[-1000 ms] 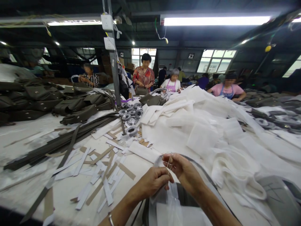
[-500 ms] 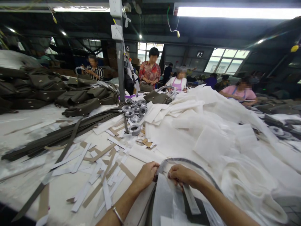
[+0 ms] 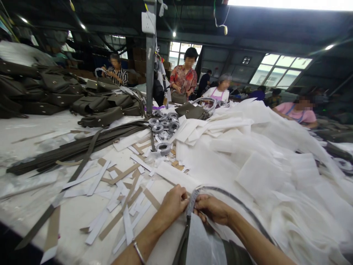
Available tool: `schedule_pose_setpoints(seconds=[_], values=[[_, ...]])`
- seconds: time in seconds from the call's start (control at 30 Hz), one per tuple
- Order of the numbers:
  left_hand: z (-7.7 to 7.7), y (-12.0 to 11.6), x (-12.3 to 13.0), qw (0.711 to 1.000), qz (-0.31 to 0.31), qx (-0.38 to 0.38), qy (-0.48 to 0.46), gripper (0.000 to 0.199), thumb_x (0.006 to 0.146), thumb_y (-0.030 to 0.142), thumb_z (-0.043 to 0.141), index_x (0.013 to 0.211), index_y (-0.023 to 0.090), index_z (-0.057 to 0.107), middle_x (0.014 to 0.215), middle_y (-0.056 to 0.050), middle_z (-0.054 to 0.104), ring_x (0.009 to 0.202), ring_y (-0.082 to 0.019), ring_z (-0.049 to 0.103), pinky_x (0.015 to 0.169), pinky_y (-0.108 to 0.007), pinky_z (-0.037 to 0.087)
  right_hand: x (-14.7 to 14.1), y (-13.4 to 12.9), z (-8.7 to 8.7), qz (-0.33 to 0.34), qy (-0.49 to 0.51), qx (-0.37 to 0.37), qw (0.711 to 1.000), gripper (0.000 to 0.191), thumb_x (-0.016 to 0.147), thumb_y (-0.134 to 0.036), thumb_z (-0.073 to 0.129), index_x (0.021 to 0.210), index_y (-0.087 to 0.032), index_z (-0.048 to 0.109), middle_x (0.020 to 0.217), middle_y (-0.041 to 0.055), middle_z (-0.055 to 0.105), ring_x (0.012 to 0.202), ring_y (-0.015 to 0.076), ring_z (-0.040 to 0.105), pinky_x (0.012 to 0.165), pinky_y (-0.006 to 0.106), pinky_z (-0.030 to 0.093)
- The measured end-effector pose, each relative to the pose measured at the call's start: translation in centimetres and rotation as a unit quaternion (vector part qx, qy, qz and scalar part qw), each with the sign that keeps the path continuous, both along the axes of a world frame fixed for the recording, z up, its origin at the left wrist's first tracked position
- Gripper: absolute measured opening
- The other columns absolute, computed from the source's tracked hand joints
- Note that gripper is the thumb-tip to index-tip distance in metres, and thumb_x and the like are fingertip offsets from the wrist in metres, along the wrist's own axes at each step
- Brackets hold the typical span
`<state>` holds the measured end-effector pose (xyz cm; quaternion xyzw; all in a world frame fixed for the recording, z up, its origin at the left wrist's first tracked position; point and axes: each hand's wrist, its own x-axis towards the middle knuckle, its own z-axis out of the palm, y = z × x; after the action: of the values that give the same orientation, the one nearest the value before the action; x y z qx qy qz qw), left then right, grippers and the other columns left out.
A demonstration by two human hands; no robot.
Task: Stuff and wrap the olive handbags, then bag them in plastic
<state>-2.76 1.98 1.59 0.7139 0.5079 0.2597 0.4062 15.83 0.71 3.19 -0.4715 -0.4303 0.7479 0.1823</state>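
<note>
Low in front of me is a dark olive bag, with a white sheet lying over part of it. Its arched handle is wrapped in clear plastic film. My left hand, with a bracelet at the wrist, is closed at the left side of the handle near its base; its fingertips are partly hidden. From inside the arch, my right hand grips the same wrapped part, fingers curled and thumb pressed in. The two hands are close together, with the handle between them.
Paper strips lie scattered to the left, beyond them dark straps and stacked bags. Wrapped coils sit mid-table near a post. White sheets are heaped right. Several people work behind the table.
My right hand has moved closer to the handle's left side and my left hand. The pale strip below my right hand is no longer seen. The view has shifted slightly.
</note>
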Motion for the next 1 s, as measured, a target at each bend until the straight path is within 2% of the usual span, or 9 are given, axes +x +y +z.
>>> schedule_pose_setpoints(seconds=[0.1, 0.23, 0.43, 0.6, 0.7, 0.77, 0.83, 0.9, 1.0], values=[[0.4, -0.1, -0.6, 1.000, 0.008, 0.007, 0.020, 0.005, 0.072, 0.017, 0.063, 0.067, 0.019, 0.062, 0.076, 0.000, 0.057, 0.074, -0.016, 0.052, 0.068, -0.026, 0.035, 0.4, -0.4, 0.7, 0.001, 0.005, -0.009, 1.000, 0.026, 0.062, -0.035, 0.071, 0.075, -0.013, 0.065, 0.061, -0.0010, 0.059, 0.046, 0.0081, 0.049, 0.043, 0.019, 0.036], [1.1, -0.2, -1.8, 1.000, 0.024, -0.007, -0.005, 0.003, 0.070, 0.017, 0.061, 0.069, 0.019, 0.062, 0.075, 0.001, 0.058, 0.072, -0.016, 0.051, 0.068, -0.027, 0.033, 1.8, -1.6, 1.7, -0.006, -0.035, 0.044, 0.998, 0.039, 0.064, -0.034, 0.079, 0.097, -0.015, 0.069, 0.061, -0.0059, 0.051, 0.050, 0.0059, 0.041, 0.047, 0.018, 0.029], [0.9, 0.4, -2.2, 0.986, -0.004, -0.098, -0.135, 0.008, 0.064, 0.024, 0.058, 0.062, 0.018, 0.054, 0.068, 0.002, 0.054, 0.067, -0.014, 0.050, 0.063, -0.026, 0.035, 1.7, -3.3, 1.5, -0.172, -0.123, 0.159, 0.964, 0.046, 0.058, -0.027, 0.079, 0.102, -0.018, 0.067, 0.067, -0.0037, 0.058, 0.059, 0.0135, 0.051, 0.054, 0.024, 0.040], [0.6, 0.3, -1.7, 0.947, -0.008, -0.202, -0.248, 0.020, 0.068, 0.037, 0.056, 0.068, 0.017, 0.053, 0.067, 0.001, 0.059, 0.063, -0.012, 0.051, 0.064, -0.025, 0.040, 0.2, -3.7, 2.4, -0.199, 0.006, 0.158, 0.967, 0.035, 0.067, -0.041, 0.082, 0.089, -0.017, 0.070, 0.084, 0.0047, 0.069, 0.078, 0.0192, 0.063, 0.078, 0.033, 0.050], [0.5, 0.2, -1.2, 0.929, 0.007, -0.228, -0.291, 0.028, 0.069, 0.044, 0.059, 0.071, 0.017, 0.053, 0.067, -0.001, 0.061, 0.059, -0.011, 0.051, 0.062, -0.024, 0.040, -0.2, -3.6, 2.8, -0.152, 0.095, 0.147, 0.973, 0.047, 0.066, -0.042, 0.085, 0.104, -0.017, 0.069, 0.104, 0.0085, 0.071, 0.100, 0.0236, 0.065, 0.096, 0.037, 0.047], [0.2, 0.2, -0.8, 0.922, 0.024, -0.239, -0.303, 0.034, 0.067, 0.049, 0.062, 0.071, 0.017, 0.054, 0.061, 0.001, 0.058, 0.052, -0.010, 0.048, 0.054, -0.023, 0.036, -0.5, -3.2, 2.6, -0.150, 0.097, 0.158, 0.971, 0.045, 0.068, -0.042, 0.085, 0.103, -0.018, 0.068, 0.099, 0.0076, 0.072, 0.094, 0.0214, 0.067, 0.090, 0.035, 0.050], [-0.2, 0.3, -0.5, 0.919, 0.044, -0.242, -0.309, 0.039, 0.065, 0.053, 0.064, 0.073, 0.016, 0.055, 0.057, 0.003, 0.053, 0.048, -0.009, 0.044, 0.047, -0.021, 0.031, -0.9, -2.5, 2.0, -0.155, 0.049, 0.173, 0.971, 0.039, 0.071, -0.046, 0.082, 0.093, -0.017, 0.068, 0.083, 0.0053, 0.072, 0.076, 0.0176, 0.067, 0.071, 0.029, 0.054], [-0.6, 0.5, -0.3, 0.917, 0.059, -0.241, -0.313, 0.046, 0.065, 0.061, 0.062, 0.076, 0.016, 0.058, 0.056, 0.005, 0.049, 0.046, -0.009, 0.042, 0.044, -0.021, 0.027, -1.5, -1.7, 1.3, -0.141, -0.011, 0.186, 0.972, 0.040, 0.073, -0.052, 0.078, 0.086, -0.015, 0.067, 0.070, 0.0031, 0.069, 0.059, 0.0141, 0.062, 0.051, 0.024, 0.049], [-1.2, 0.9, -0.2, 0.920, 0.074, -0.233, -0.307, 0.059, 0.069, 0.072, 0.054, 0.081, 0.015, 0.060, 0.055, 0.005, 0.047, 0.044, -0.009, 0.038, 0.042, -0.022, 0.024, -2.7, -0.5, 0.7, -0.109, -0.068, 0.194, 0.973, 0.044, 0.071, -0.056, 0.075, 0.078, -0.014, 0.065, 0.060, 0.0004, 0.065, 0.044, 0.0095, 0.053, 0.041, 0.021, 0.043]])
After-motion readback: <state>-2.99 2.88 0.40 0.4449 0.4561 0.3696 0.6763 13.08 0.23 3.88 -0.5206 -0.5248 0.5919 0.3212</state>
